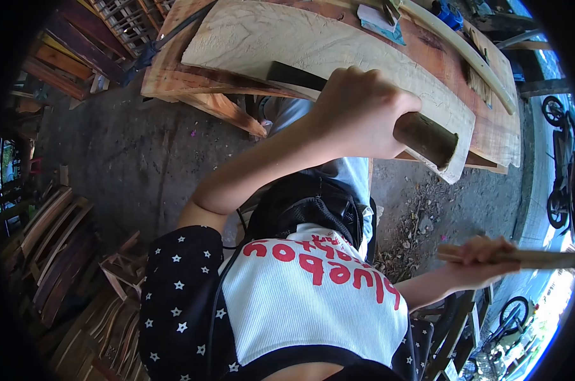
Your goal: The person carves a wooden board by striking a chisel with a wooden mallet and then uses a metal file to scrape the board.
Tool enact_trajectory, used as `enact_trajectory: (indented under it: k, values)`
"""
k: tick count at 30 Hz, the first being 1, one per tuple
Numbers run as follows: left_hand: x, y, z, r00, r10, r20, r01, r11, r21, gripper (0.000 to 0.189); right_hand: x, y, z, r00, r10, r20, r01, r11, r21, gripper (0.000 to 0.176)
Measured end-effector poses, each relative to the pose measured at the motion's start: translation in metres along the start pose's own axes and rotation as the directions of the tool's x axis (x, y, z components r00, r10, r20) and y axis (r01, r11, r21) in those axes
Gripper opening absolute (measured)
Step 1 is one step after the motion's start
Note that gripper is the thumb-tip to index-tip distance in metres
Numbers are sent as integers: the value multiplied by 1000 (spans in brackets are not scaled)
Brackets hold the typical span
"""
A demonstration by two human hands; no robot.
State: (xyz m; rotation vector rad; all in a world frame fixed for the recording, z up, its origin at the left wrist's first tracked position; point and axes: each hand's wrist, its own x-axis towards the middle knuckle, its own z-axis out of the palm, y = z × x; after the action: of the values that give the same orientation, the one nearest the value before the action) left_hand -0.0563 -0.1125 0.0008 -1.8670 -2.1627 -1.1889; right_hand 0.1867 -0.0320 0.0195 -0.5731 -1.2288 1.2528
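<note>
My left hand (pixel 364 111) is wrapped round a chisel. The wide dark blade of the chisel (pixel 290 76) points left across the near edge of a pale, curved wooden board (pixel 287 38), and its thick wooden handle (pixel 430 140) sticks out to the right over the board's end. Off to the right and lower, my right hand (pixel 481 257) grips a wooden handle (pixel 535 259) that runs out to the dark rim of the view. Whatever is on its far end is hidden.
The board lies on a wooden workbench (pixel 167 79). A cloth-like blue and white item (pixel 381 24), a brush (pixel 478 86) and a long pale strip (pixel 465 54) are on it. Wood chips (pixel 421 216) litter the floor. Curved wooden pieces (pixel 52 219) are stacked left; motorbikes (pixel 557 162) stand right.
</note>
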Motion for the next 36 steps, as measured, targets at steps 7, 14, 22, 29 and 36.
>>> enact_trajectory:
  k: [7, 14, 22, 29, 36]
  values:
    - [-1, -24, -11, 996, -80, 34, 78, 996, 30, 20, -53, 53, 45, 922, 57, 382, 262, 633, -728, 45]
    - [-3, -36, -27, 997, -51, -63, 55, 996, 73, 15, 8, 20, 30, 975, -14, 223, -49, 960, 277, 47]
    - [-4, -57, -41, 981, -56, -187, 75, 993, 94, 14, -37, 51, 77, 939, 144, 311, 29, 871, -491, 39]
    - [-8, -60, -51, 986, -97, -134, 113, 986, 122, 18, -25, 60, 93, 991, -100, 85, 101, 995, -9, 43]
    - [-13, -75, -70, 979, -79, -187, 105, 986, 131, 21, -11, 47, 93, 980, 174, 101, -135, 941, -311, 47]
